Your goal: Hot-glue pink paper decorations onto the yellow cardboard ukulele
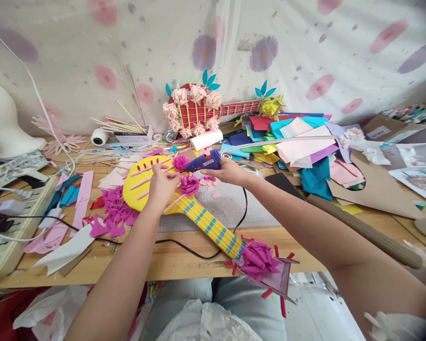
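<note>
A yellow craft lute lies slanted across the table, its neck toward me with blue frets. Magenta paper flowers sit on its body, and a larger magenta flower covers the head end. My right hand grips a blue glue gun, its nozzle pointing left over the lute beside a magenta flower. Over the lute's body, my left hand has its fingers pinched together close to the nozzle. Whatever lies between those fingertips is hidden.
A red craft lute with pale pink flowers leans at the back. Coloured sheets pile up right. Magenta petals and a power strip lie left. A black cord crosses near the table edge; a wooden handle lies right.
</note>
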### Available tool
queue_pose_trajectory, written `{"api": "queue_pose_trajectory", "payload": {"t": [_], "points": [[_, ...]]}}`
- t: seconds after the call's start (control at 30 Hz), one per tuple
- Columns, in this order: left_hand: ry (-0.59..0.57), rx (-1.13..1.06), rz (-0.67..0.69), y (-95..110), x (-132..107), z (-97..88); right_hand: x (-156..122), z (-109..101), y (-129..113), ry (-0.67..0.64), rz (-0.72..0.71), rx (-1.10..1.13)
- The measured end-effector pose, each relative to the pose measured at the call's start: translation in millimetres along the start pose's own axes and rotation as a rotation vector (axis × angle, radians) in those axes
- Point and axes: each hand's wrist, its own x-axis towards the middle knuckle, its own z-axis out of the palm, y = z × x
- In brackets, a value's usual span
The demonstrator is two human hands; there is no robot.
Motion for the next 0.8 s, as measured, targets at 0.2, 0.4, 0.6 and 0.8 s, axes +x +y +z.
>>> {"api": "queue_pose_trajectory", "payload": {"t": [0.2,0.4,0.6,0.8], "points": [[0.002,-0.083,-0.010,5,0,0.5,-5,-9,12,0.017,0.151,0.010],[-0.036,-0.121,0.061,8,11,-10.5,-15,-24,55,0.171,0.279,0.029],[-0.017,-0.080,0.093,9,25,-22.7,-26,-12,105,0.184,0.429,-0.158],[-0.045,-0.130,0.075,12,26,-15.7,-27,-5,109,0.140,0.435,-0.242]]}}
